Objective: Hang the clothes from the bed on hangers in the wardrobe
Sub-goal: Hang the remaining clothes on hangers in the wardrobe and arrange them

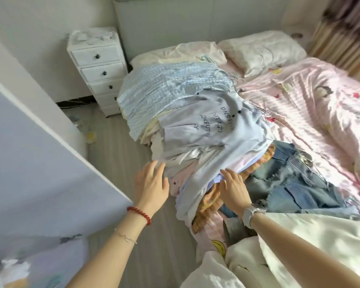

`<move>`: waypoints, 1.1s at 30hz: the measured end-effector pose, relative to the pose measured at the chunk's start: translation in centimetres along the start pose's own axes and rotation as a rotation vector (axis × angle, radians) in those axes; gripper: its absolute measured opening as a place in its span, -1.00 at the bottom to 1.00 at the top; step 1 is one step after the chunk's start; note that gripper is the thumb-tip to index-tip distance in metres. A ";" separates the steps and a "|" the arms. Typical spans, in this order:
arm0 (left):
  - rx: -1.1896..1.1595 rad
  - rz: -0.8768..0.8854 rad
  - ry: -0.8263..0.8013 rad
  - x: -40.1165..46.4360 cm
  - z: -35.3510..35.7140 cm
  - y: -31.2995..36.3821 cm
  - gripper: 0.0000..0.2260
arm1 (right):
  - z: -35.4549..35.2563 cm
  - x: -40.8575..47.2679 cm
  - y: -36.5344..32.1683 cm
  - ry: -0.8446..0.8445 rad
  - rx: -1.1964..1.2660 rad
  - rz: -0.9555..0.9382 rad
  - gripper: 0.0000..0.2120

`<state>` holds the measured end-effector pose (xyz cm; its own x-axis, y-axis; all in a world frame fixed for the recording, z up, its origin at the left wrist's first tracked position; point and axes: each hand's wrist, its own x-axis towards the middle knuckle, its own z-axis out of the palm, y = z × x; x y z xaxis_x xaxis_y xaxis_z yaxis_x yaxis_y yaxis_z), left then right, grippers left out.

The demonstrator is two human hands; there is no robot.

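Observation:
A heap of clothes lies along the left edge of the bed (312,100). On top are a blue checked garment (160,90) and a pale blue shirt with black lettering (212,129). Denim pieces (295,179) and an orange knitted item (210,196) lie lower right. My left hand (152,183), fingers straight, hovers at the heap's near left edge. My right hand (233,188) has its fingertips under the hem of the pale shirt, against the orange knit. No hanger or wardrobe interior is in view.
A white chest of drawers (100,67) stands by the bed's head. A lilac panel (33,163) fills the left. Two pillows (262,50) lie at the headboard. White fabric (299,246) sits at the near right. Grey floor (121,163) runs between panel and bed.

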<state>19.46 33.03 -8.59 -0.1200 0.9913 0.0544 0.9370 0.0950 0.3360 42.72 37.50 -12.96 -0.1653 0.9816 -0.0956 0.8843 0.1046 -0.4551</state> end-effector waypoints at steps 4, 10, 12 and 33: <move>-0.007 0.136 -0.193 5.2 6.0 9.2 -0.62 | -3.4 1.4 11.1 0.027 0.061 0.257 -0.64; -0.029 0.357 -0.410 9.6 15.7 22.0 -0.63 | -7.1 3.8 26.9 0.052 0.106 0.593 -0.63; 0.033 0.432 -0.512 10.7 19.0 25.0 -0.59 | -7.8 4.6 31.1 0.064 0.113 0.680 -0.64; 0.437 0.587 -0.973 12.4 33.5 29.8 -0.40 | -5.8 10.7 48.9 0.084 0.207 0.902 -0.69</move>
<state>56.92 51.18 -29.39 0.4795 0.5307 -0.6988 0.8203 -0.5539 0.1422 86.71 54.01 -31.05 0.5865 0.6866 -0.4297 0.5655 -0.7269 -0.3895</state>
